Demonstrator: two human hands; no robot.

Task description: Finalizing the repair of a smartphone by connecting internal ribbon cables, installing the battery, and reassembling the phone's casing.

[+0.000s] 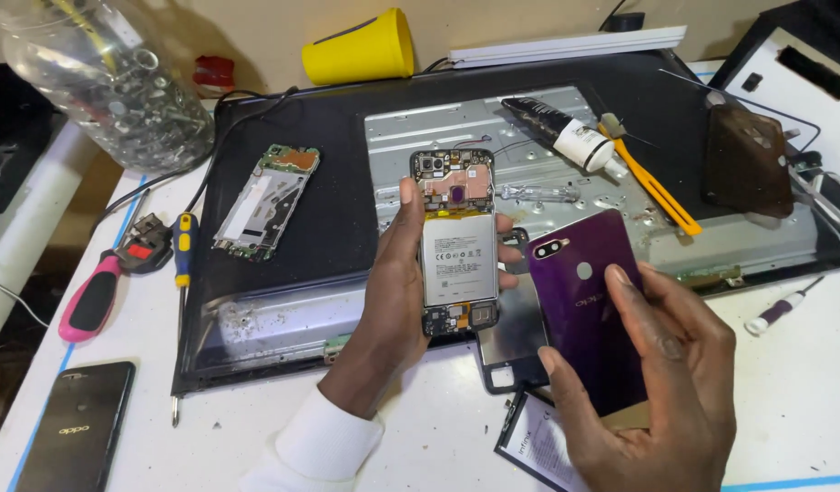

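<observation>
The left hand (397,282) is wrapped around an opened phone (456,239), thumb along its left edge and fingertips showing at its right edge, holding it upright with the bared back facing up: camera and circuit board at the top, a white battery filling the middle, a small board at the bottom. The right hand (657,383), just beside it at about four o'clock, grips a glossy purple back cover (589,305) between thumb and fingers, the cover's camera cutout at its upper left. The cover's left edge stands close to the phone's right edge; I cannot tell whether they touch.

Both are held above a large dark panel frame (283,246) with a bare metal sheet (456,123) in its upper half, lying on the white tabletop (784,401). At ten o'clock from the phone, a second stripped phone body (265,200) lies on the dark frame. At two o'clock, on the metal, lie a black glue tube with a white cap (561,129) and an orange pry tool (652,182), with a brown phone case (746,159) further right.

Out at nine o'clock, a yellow-and-blue screwdriver (183,251) and a pink-handled tool (92,296) rest on the tabletop; a black phone (78,428) lies at seven o'clock. At eleven o'clock stands a clear plastic jar of screws (110,82), and at twelve a yellow cup (361,47) lies on its side. A small purple-handled screwdriver (783,308) sits at three o'clock.
</observation>
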